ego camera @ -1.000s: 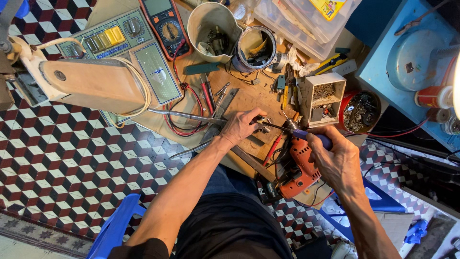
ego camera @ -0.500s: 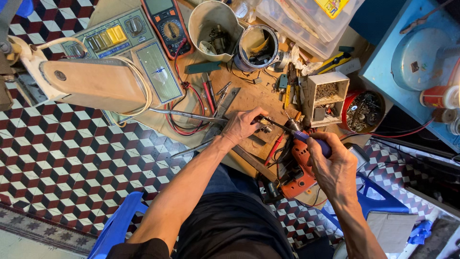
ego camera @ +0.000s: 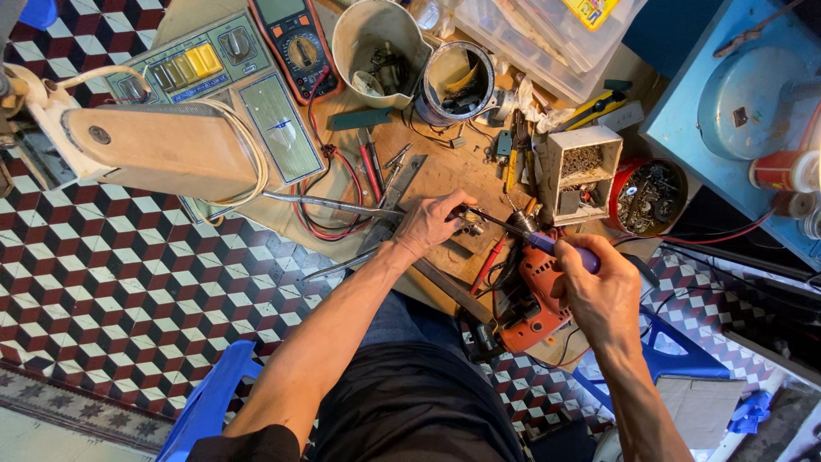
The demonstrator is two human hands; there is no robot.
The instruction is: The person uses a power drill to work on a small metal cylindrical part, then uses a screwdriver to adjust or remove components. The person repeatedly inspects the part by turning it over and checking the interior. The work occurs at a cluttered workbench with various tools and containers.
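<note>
At frame centre I saw my left hand pinching a small metal part, my right hand fisted round a purple-handled soldering iron, yellow-labelled clear boxes upper right.

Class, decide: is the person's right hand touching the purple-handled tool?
Touching. The head view shows the right hand wrapped around the purple-handled tool, its handle emerging from between the fingers.
</note>
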